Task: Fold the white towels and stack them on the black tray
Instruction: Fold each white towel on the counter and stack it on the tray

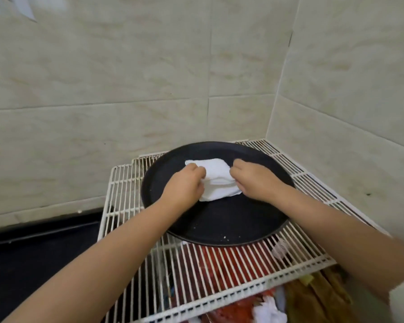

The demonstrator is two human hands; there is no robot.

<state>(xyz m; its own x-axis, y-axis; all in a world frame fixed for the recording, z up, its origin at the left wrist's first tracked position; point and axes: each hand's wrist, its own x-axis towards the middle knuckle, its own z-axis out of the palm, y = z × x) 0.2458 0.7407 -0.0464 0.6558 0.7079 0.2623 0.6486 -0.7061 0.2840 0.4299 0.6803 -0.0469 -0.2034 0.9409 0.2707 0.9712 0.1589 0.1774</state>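
A round black tray (222, 224) rests on a white wire rack. A small white towel (216, 177), partly folded, lies on the far half of the tray. My left hand (184, 185) pinches the towel's left edge. My right hand (252, 180) grips its right edge. Both hands sit low on the tray, with the towel bunched between them.
The white wire rack (219, 273) fills a tiled corner, with walls behind and to the right. Under the rack lie red and brown items and a crumpled white cloth (268, 311). A dark counter (40, 252) is at the lower left.
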